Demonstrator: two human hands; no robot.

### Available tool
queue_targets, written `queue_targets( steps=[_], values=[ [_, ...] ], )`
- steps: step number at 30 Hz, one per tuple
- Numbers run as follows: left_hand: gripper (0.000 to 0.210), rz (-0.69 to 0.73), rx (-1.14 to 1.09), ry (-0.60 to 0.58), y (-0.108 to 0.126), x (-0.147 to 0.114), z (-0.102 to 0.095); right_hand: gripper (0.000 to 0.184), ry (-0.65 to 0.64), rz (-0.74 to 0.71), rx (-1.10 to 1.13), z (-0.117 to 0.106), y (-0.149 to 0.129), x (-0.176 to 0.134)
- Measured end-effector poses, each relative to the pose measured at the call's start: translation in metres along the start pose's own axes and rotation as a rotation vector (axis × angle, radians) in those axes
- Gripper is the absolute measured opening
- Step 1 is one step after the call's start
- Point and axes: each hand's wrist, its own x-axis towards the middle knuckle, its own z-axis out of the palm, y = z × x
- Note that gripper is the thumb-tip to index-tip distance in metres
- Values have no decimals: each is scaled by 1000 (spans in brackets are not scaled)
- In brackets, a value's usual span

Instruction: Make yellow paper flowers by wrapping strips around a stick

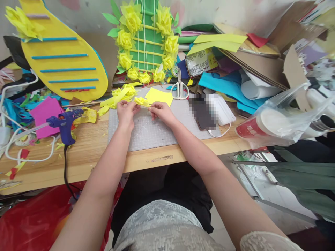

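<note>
Between my two hands, over the grey cutting mat (141, 136), is a small yellow paper flower (142, 101). My left hand (126, 113) pinches its left side. My right hand (161, 112) has thumb and finger closed on its right end. Just behind my right hand lies a stack of square yellow paper (160, 96). Yellow paper strips and petals (119, 96) are heaped behind my left hand. White-handled scissors (180, 90) lie at the mat's back edge, blades pointing away.
A blue glue gun (66, 126) rests at left by magenta paper (46, 116). Behind stand a yellow board (68, 62) and a flower-trimmed green one (148, 38). A phone (204, 111), white power bank (222, 108) and bagged red cup (251, 126) sit at right.
</note>
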Motion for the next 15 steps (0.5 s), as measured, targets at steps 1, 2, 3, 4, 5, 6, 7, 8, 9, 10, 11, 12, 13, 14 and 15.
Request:
queue_targets(
  steps=[1, 2, 3, 4, 5, 6, 7, 8, 9, 10, 11, 12, 13, 14, 15],
  values=[
    [35, 10, -2, 7, -1, 0, 0, 17, 6, 1, 4, 1, 0, 0],
    [35, 17, -4, 13, -1, 0, 1, 15, 16, 0, 9, 1, 1, 0],
    [35, 19, -8, 17, -2, 0, 1, 13, 25, -4, 15, 2, 1, 1],
    [35, 14, -13, 16, -2, 1, 1, 12, 36, -8, 22, 3, 1, 1],
    [34, 5, -20, 10, -3, 1, 2, 12, 45, -13, 31, 3, 1, 1],
    [33, -5, -28, 1, -3, 1, 2, 13, 51, -18, 39, 4, 1, 1],
    [32, -11, -39, -10, -4, 1, 2, 14, 52, -25, 46, 4, 2, 1],
    [30, -17, -51, -22, -4, 2, 1, 15, 50, -30, 50, 5, 2, 1],
    [29, -21, -63, -32, -4, 2, 1, 16, 45, -37, 52, 5, 2, 1],
    [27, -28, -73, -39, -4, 3, 0, 16, 40, -44, 52, 6, 3, 1],
    [25, -40, -79, -45, -4, 3, 0, 16, 34, -52, 51, 6, 3, 2],
    [23, -55, -84, -52, -4, 4, -1, 16, 30, -63, 49, 6, 4, 2],
    [20, -72, -88, -59, -4, 4, -2, 16, 28, -78, 45, 6, 4, 2],
    [17, -87, -90, -69, -4, 5, -3, 16, 24, -97, 39, 6, 5, 3],
    [15, -96, -92, -77, -3, 5, -4, 16, 17, -118, 32, 5, 6, 3]
  ],
)
